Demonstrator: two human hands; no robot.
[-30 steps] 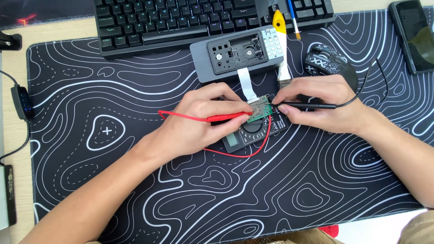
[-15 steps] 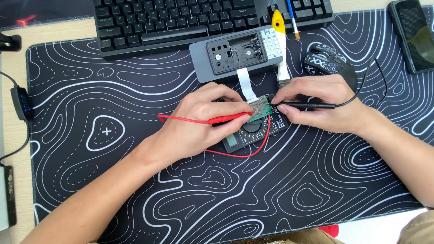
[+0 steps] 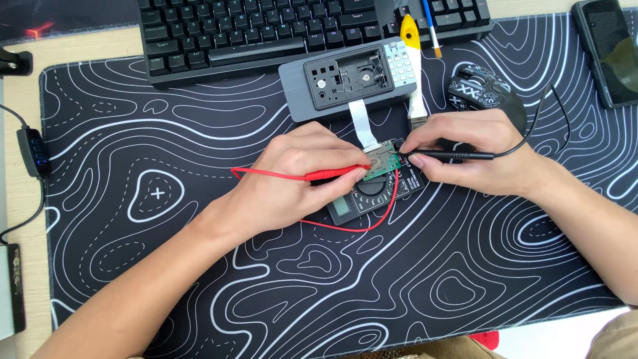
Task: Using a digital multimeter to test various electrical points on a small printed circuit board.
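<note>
- Circuit board (image 3: 380, 161): a small green printed board, lying just above the multimeter (image 3: 375, 193) near the middle of the desk mat (image 3: 199, 219), tied by a white ribbon cable (image 3: 361, 122) to the opened grey device housing (image 3: 345, 83) behind it.
- Handling, as a judgement: it looks very light and stiff but fragile. The ribbon is thin and would likely crease or tear if tugged, so the bare edges of the board seem the safest place to take hold, not the component face or the cable.
- Left hand (image 3: 292, 176): closed in a pen-like grip on the red probe (image 3: 332, 174), whose tip meets the left edge of the board; its red lead (image 3: 345, 228) loops under the hand to the meter.
- Right hand (image 3: 478, 149): fingers pinched shut on the black probe (image 3: 452, 155), tip at the right edge of the board. Whether either tip sits on a specific pad is too small to tell.
- Multimeter: dark, with a rotary dial and small display, partly under the board and both hands.
- Farther out: a black keyboard (image 3: 279, 30) along the top, a patterned mouse (image 3: 482, 90) beyond the right hand, a yellow-handled tool (image 3: 410, 33) beside the housing, and a phone (image 3: 608, 50) at the far right.
</note>
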